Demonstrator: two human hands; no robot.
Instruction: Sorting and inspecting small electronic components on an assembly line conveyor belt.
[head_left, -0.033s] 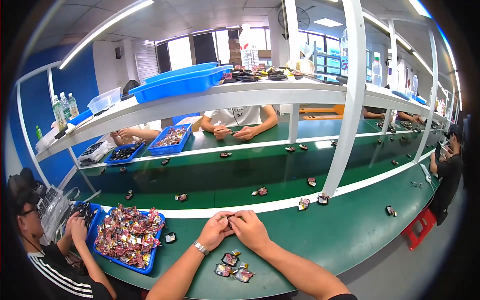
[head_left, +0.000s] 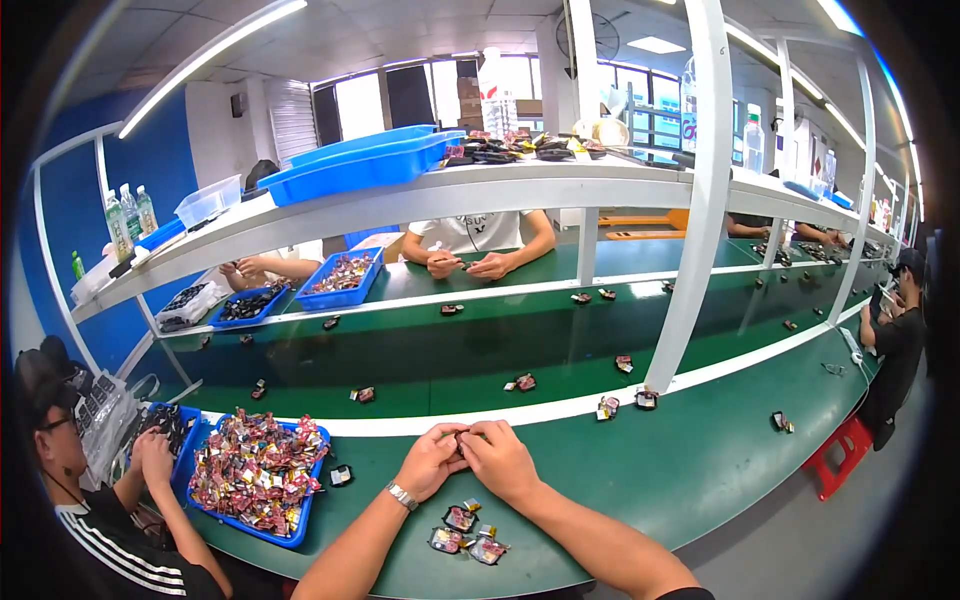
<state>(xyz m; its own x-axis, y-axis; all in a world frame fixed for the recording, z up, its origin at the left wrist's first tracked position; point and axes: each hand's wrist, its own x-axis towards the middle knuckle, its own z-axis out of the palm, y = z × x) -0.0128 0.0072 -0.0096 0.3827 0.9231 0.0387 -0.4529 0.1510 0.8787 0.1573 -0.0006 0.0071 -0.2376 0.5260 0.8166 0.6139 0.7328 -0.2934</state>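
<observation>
Left grip (head_left: 428, 465), right grip (head_left: 503, 464): pinched together on small dark piece (head_left: 461, 444) between fingertips, shape mostly hidden. No visible change since last frame; handling seems unfinished. Below grips: flat black-and-red modules (head_left: 488, 551).

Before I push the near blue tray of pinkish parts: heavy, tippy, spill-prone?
The blue tray is probably heavy for its size, being heaped with small parts. Likely spill-prone if jolted, since parts pile over its rim. Tipping seems unlikely: it looks broad and low.
</observation>
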